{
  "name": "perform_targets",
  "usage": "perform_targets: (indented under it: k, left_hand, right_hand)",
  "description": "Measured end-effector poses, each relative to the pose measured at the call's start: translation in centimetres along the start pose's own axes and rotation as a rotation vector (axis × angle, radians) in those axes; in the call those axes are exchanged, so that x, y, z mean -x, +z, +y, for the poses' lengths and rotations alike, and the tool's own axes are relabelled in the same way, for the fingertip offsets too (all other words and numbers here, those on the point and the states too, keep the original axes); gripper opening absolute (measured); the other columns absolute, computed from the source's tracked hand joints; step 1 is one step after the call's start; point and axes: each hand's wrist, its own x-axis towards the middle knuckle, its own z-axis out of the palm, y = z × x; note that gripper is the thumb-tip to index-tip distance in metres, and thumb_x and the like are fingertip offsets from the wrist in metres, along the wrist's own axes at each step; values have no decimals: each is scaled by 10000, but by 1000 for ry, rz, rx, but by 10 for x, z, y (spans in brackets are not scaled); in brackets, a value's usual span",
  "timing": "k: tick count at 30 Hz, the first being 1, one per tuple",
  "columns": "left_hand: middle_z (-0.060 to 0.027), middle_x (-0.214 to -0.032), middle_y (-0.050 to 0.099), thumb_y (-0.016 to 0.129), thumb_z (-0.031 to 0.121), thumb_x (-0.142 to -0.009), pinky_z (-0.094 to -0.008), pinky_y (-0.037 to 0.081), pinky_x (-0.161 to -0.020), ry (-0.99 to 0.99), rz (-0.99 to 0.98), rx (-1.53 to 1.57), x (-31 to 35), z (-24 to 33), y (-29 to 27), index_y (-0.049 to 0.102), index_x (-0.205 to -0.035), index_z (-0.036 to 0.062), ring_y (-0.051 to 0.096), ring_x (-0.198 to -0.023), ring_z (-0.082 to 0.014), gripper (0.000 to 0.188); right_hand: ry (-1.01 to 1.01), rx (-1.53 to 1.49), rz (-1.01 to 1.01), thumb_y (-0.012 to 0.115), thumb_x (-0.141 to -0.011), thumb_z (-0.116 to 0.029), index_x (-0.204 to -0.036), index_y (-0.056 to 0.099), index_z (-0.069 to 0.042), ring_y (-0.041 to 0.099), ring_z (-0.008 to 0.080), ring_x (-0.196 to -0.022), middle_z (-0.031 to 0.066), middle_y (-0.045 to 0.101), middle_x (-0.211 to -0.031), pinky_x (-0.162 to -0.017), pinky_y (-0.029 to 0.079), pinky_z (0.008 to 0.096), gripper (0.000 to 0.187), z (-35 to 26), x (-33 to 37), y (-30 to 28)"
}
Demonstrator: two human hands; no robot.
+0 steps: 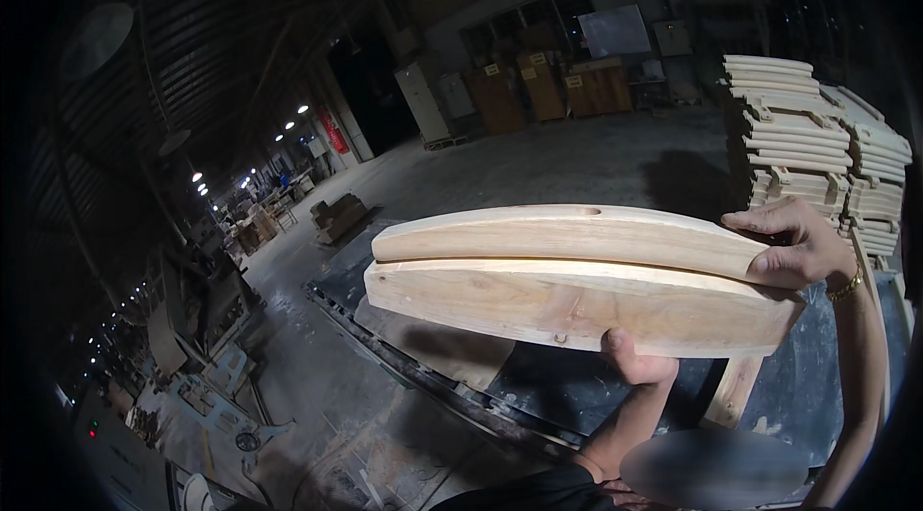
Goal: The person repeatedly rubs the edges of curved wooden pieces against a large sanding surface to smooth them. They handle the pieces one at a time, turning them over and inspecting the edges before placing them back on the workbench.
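Two pale, curved wooden pieces lie lengthwise against each other, raised in front of me, with a thin dark seam between them. The upper wooden piece (538, 237) has a small oval slot near the middle of its top edge. A broad flat face with a few knots and marks shows on the lower wooden piece (500, 298). My left hand (642, 362) grips this lower piece from below, thumb on its face and fingers hidden. At the right end, my right hand (796, 244) closes over the upper piece between thumb and fingers; a gold-coloured bracelet circles that wrist.
Under the wood is a dark, dusty work surface (567, 391) with a pale wooden bar (735, 391). Tall stacks of shaped wooden parts (793, 131) stand at right. Machinery (216, 386) is at left. Brown cabinets (596, 90) line the far wall.
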Motion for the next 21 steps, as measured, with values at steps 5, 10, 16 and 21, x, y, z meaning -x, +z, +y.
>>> perform_targets:
  k: [5, 10, 16, 21]
  left_hand:
    - [-189, -1277, 366, 492, 462, -736, -403, 337, -947, 16, 0, -25, 0, -4, -2, 312, -1310, 18, 397, -1161, -284, 747]
    - [-193, -1276, 366, 495, 461, -732, -400, 338, -946, 31, -26, -13, -2, -4, -2, 315, -1310, 20, 397, -1161, -287, 749]
    - [-230, -1155, 455, 507, 384, -724, -410, 397, -889, 75, 58, 19, -5, -8, -3, 424, -1176, -65, 475, -1063, -305, 643]
    - [-249, -1110, 494, 513, 349, -724, -412, 422, -862, 99, 76, 74, -7, -11, -4, 474, -1121, -104, 509, -1024, -312, 604]
  right_hand:
    - [-24, -59, 20, 721, -717, -252, -1096, 583, 43, 622, 238, -918, 184, 636, -1004, -814, 475, 322, 500, 11, 3, 2]
    - [-9, -91, 51, 721, -716, -233, -1086, 589, 46, 621, 240, -919, 185, 635, -1006, -814, 475, 326, 482, 18, 2, 4]
    - [-70, -74, 29, 723, -708, -216, -1072, 599, 44, 630, 247, -892, 187, 639, -988, -796, 484, 328, 464, 21, 1, 5]
    - [-100, -70, 15, 720, -709, -202, -1069, 602, 40, 633, 249, -889, 190, 640, -983, -793, 485, 325, 450, 20, -2, 5]
